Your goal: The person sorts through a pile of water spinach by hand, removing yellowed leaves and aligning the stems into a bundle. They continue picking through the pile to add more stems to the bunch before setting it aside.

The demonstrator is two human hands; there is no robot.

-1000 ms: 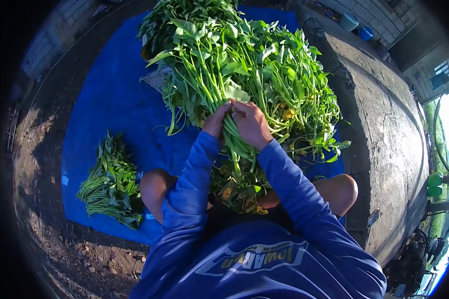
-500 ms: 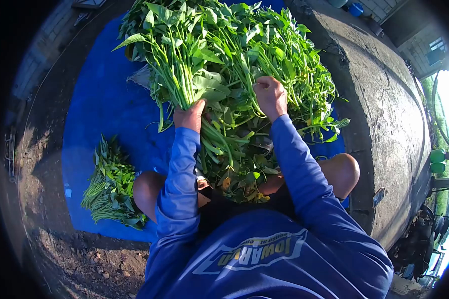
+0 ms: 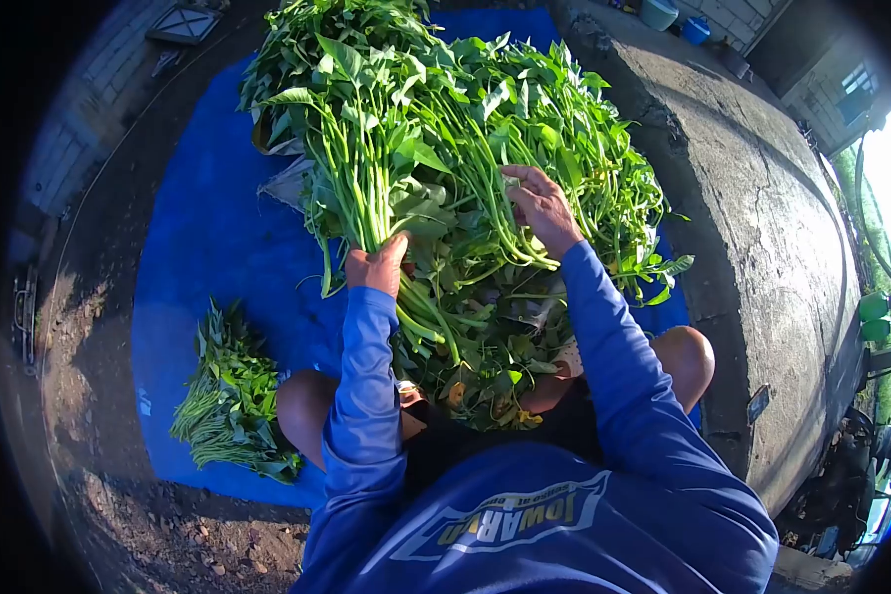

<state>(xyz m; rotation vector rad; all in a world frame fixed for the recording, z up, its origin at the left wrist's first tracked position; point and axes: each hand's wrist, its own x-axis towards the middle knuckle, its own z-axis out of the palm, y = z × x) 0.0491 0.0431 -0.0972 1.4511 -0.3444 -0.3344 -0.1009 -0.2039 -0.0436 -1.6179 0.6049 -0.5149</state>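
My left hand [image 3: 374, 267] is wrapped round a bunch of water spinach [image 3: 364, 188], its stems gathered in the fist and its leaves pointing away from me. The cut ends stick out below the fist. To the right, my right hand [image 3: 544, 208] has its fingers apart, just over loose stems [image 3: 495, 223] of the large heap of water spinach [image 3: 564, 129]. Whether its fingertips touch a stem is hard to make out. Loose and yellowed leaves [image 3: 485, 381] lie between my legs.
A blue tarp [image 3: 208, 218] lies under the greens. A smaller pile of bundled greens [image 3: 233, 396] rests at its left front. Along the right runs a raised concrete ledge [image 3: 752, 218]. Rocky soil [image 3: 208, 535] borders the tarp in front.
My right hand has gone from closed to fingers apart and moved slightly down. My left hand still grips the bunch. The view has shifted slightly.
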